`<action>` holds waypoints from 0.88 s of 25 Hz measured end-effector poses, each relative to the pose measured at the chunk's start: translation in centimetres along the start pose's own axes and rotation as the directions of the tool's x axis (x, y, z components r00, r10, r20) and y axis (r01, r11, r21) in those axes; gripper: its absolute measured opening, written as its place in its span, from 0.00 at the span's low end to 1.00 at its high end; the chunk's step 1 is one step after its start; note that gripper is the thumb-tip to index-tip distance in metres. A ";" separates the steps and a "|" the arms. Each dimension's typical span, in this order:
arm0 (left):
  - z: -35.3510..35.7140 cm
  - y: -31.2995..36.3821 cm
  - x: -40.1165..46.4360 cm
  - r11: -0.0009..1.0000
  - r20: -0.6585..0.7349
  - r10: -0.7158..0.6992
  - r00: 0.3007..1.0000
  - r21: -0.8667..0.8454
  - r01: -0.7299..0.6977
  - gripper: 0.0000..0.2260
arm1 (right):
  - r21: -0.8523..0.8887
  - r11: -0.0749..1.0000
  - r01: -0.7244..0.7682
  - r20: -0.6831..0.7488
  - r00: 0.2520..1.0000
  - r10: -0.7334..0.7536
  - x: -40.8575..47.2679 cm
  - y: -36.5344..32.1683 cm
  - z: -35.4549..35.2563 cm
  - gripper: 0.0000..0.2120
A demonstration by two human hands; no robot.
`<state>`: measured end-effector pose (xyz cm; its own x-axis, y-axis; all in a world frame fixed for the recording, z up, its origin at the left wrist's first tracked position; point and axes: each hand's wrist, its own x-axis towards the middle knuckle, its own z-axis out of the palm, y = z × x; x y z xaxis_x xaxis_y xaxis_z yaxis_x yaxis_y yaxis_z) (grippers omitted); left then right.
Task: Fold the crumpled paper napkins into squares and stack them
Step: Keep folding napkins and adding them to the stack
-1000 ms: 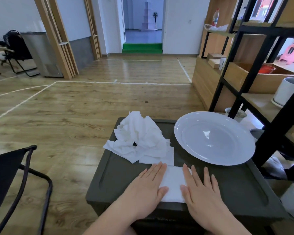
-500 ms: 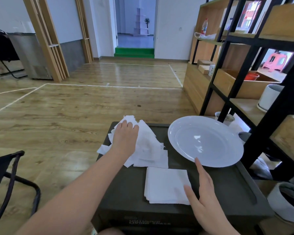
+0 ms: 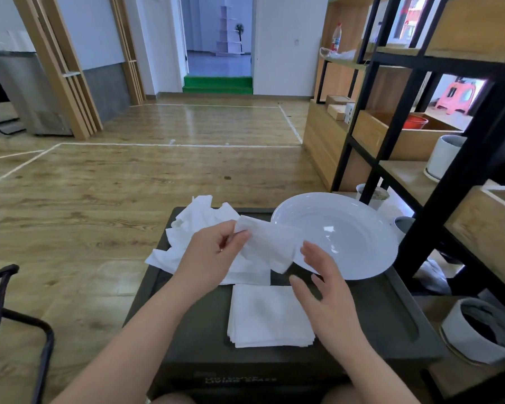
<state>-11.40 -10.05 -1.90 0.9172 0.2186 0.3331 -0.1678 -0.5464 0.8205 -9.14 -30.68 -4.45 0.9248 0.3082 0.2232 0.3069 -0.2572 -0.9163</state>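
Room: wood-plank floor (image 3: 134, 182) with white taped lines, wide and bare out to a doorway with a green step (image 3: 217, 84); a black-framed wooden shelving unit (image 3: 438, 118) stands close along the right.
Surface: dark box lid (image 3: 391, 310) with a raised rim; its left edge faces bare floor, its right edge sits near the shelving.
Chair: black frame (image 3: 0, 310) at the lower left, apart from the lid.
Plate: white plate (image 3: 347, 228) on the far right corner, its rim reaching the lid's right edge.
Crumpled napkins: loose white pile (image 3: 193, 223) at the far left corner, spilling over the left edge.
Folded stack: squared napkins (image 3: 266, 316) near the front edge, centre, with bare lid on both sides.
Held napkin: one creased napkin (image 3: 268, 243) lifted between pile and plate, above the stack's far edge.
Left hand (image 3: 207, 258): thumb and fingers pinch the napkin's left end.
Right hand (image 3: 324, 290): fingers spread and relaxed, fingertips at the napkin's right lower corner; real contact cannot be told.
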 end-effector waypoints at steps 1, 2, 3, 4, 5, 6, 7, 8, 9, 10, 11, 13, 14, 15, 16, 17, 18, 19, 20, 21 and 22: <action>0.1 0.9 -0.7 0.980 0.038 -0.066 0.997 -0.183 0.072 0.12 | 0.094 0.994 -0.051 0.029 0.998 0.048 0.9 -0.9 -0.1 0.22; 0.1 1.7 -1.4 0.929 0.078 -0.113 0.991 -0.345 0.133 0.11 | 0.194 0.975 -0.108 0.068 0.993 0.096 1.8 -1.8 -0.1 0.21; 0.2 2.0 -1.9 0.872 0.107 -0.153 0.982 -0.453 0.185 0.10 | 0.268 0.949 -0.163 0.100 0.985 0.141 2.6 -2.5 -0.3 0.16; 0.5 2.3 -2.5 0.836 0.111 -0.199 0.974 -0.500 0.228 0.10 | 0.295 0.934 -0.200 0.113 0.978 0.174 3.0 -3.0 -0.4 0.09; 0.9 2.2 -3.0 0.824 0.085 -0.254 0.963 -0.503 0.262 0.11 | 0.272 0.938 -0.215 0.103 0.976 0.193 3.2 -3.2 -0.3 0.06; 1.4 2.1 -3.5 0.826 0.035 -0.313 0.949 -0.483 0.291 0.11 | 0.222 0.949 -0.223 0.087 0.974 0.209 3.1 -3.1 -0.2 0.07; 1.9 1.7 -3.9 0.833 -0.024 -0.369 0.929 -0.452 0.319 0.13 | 0.163 0.961 -0.225 0.070 0.974 0.216 3.0 -2.6 0.0 0.08; 2.4 1.2 -4.4 0.839 -0.072 -0.411 0.909 -0.420 0.346 0.15 | 0.096 0.972 -0.215 0.058 0.976 0.210 2.7 -2.1 0.3 0.10; 2.9 0.8 -4.9 0.851 -0.103 -0.433 0.896 -0.375 0.368 0.18 | 0.012 0.982 -0.190 0.041 0.981 0.189 2.3 -1.4 0.6 0.13; 3.2 0.4 -5.4 0.870 -0.116 -0.436 0.892 -0.309 0.385 0.20 | -0.087 0.984 -0.156 0.016 0.987 0.158 1.8 -0.7 0.9 0.16; 3.5 0.1 -5.7 0.891 -0.114 -0.429 0.896 -0.212 0.400 0.22 | -0.189 0.973 -0.129 -0.008 0.991 0.130 1.4 -0.1 1.0 0.18; 4.0 -0.6 -6.3 0.911 -0.117 -0.408 0.905 0.017 0.412 0.21 | -0.348 0.933 -0.093 -0.044 0.996 0.083 0.4 0.7 1.1 0.21; 4.1 -0.8 -6.6 0.906 -0.135 -0.397 0.908 0.100 0.411 0.21 | -0.396 0.915 -0.077 -0.055 0.997 0.060 -0.1 1.1 1.2 0.21; 4.3 -1.1 -6.8 0.899 -0.153 -0.390 0.908 0.151 0.411 0.20 | -0.434 0.899 -0.065 -0.063 0.997 0.042 -0.6 1.5 1.2 0.21; 4.4 -1.4 -6.9 0.892 -0.170 -0.388 0.906 0.177 0.415 0.20 | -0.466 0.882 -0.063 -0.066 0.997 0.036 -0.8 1.9 1.2 0.21; 4.5 -1.6 -6.9 0.886 -0.184 -0.394 0.900 0.183 0.425 0.18 | -0.494 0.867 -0.068 -0.066 0.997 0.041 -0.9 2.4 1.1 0.20; 4.6 -1.8 -6.9 0.881 -0.191 -0.407 0.893 0.176 0.439 0.16 | -0.515 0.854 -0.082 -0.067 0.996 0.055 -0.9 2.8 1.1 0.19; 4.6 -1.9 -6.8 0.874 -0.193 -0.425 0.885 0.167 0.456 0.13 | -0.524 0.847 -0.095 -0.070 0.995 0.068 -0.8 3.1 1.0 0.17; 4.7 -2.0 -6.8 0.867 -0.191 -0.440 0.878 0.163 0.470 0.12 | -0.521 0.847 -0.107 -0.073 0.994 0.080 -0.7 3.4 1.0 0.15; 4.8 -2.1 -6.8 0.863 -0.192 -0.446 0.874 0.168 0.477 0.11 | -0.518 0.847 -0.115 -0.076 0.993 0.088 -0.6 3.6 1.0 0.14; 4.9 -2.1 -6.9 0.859 -0.196 -0.449 0.872 0.175 0.482 0.11 | -0.521 0.845 -0.123 -0.078 0.992 0.097 -0.5 3.8 1.0 0.12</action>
<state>-15.57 -14.36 -8.23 0.8040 0.5945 0.0128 0.3610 -0.5051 0.7840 -8.71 -30.87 -8.38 0.9649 0.2095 0.1586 0.2623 -0.7325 -0.6282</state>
